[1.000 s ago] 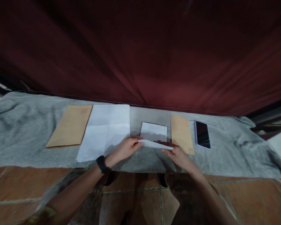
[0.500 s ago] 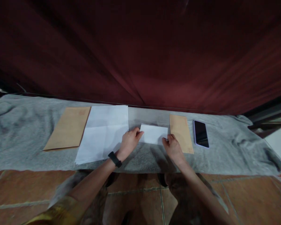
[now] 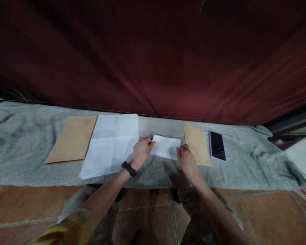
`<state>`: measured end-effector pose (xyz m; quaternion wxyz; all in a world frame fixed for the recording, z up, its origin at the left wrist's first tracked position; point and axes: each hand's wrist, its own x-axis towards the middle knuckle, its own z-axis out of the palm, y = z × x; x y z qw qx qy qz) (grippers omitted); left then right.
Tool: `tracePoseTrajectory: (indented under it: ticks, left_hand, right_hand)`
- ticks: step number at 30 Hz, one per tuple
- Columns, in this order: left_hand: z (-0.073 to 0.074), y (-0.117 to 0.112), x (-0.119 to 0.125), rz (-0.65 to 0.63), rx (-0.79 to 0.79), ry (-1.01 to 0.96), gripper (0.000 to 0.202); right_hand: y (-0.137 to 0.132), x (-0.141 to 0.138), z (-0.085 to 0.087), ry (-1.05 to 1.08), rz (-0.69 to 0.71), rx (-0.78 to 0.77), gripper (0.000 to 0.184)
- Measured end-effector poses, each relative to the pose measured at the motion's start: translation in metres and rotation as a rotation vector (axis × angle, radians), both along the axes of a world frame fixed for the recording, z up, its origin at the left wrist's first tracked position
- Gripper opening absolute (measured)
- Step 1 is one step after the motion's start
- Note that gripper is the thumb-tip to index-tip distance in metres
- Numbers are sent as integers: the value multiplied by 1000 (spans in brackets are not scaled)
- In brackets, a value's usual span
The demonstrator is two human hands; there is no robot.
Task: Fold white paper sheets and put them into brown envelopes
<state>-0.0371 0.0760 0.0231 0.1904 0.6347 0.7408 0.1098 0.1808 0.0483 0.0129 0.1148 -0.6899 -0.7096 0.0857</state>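
- Left hand (image 3: pixel 142 149) and right hand (image 3: pixel 186 158) each pinch one short end of a small white paper (image 3: pixel 165 147), which lies right of the large white sheets (image 3: pixel 114 143).
- Beneath those sheets, a counter (image 3: pixel 158 175) draped in grey cloth; such soft backing probably gives, so light, even pressure should suit.
- Just left of the sheets, a big brown envelope (image 3: pixel 72 137).
- Well right of the sheets, a narrow brown envelope (image 3: pixel 197 144), close by the right hand; keeping those knuckles from nudging it seems wise.
- Farther right of the sheets, a phone (image 3: pixel 217 145).
- Smallest, the paper's corners: matching them while both ends stay level should prevent skewed creases.
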Motion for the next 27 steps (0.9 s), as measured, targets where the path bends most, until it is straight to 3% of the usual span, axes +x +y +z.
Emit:
tracePoseTrajectory:
  ticks: [8,16,23,27]
  left_hand:
    - [3,4,5,11,-41,41,30]
    - [1,5,9,-1,-29,85,32]
    - [-1,5,9,-20,-26,119,32]
    - [-2,2,11,-41,-7,161,34]
  right_hand:
    - [-1,-4,-4,-91,-10,-18,22]
    - [0,-2,-3,-49,-53,-64,32]
    - [-6,-5,0,-88,-41,23,50]
    - [-11,-13,3,-210,21,51,46]
